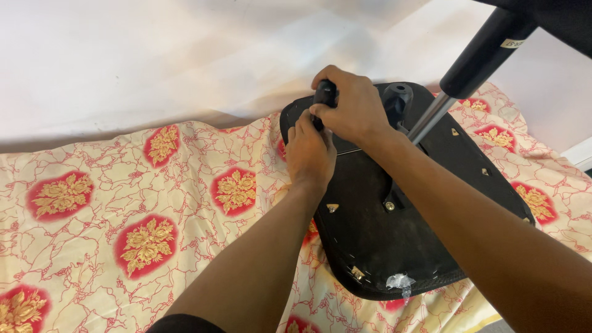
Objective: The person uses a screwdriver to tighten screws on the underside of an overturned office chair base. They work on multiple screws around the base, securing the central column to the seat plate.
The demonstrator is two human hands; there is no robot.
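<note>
A black office-chair seat (382, 240) lies upside down on a flowered cloth, its underside facing me. My right hand (350, 106) is closed around a black knob handle (324, 94) at the seat's far edge. My left hand (309, 151) sits just below it, fingers pinched against the same handle or its stem. A black-and-silver gas-lift column (468, 68) slants up from the seat's mechanism (398, 98) toward the top right.
The cream cloth with red and gold flower medallions (148, 243) covers the surface to the left and below. A white wall (154, 55) rises behind. Screws and metal brackets (357, 272) dot the seat's underside, and a scrap of clear plastic (399, 282) clings near its front edge.
</note>
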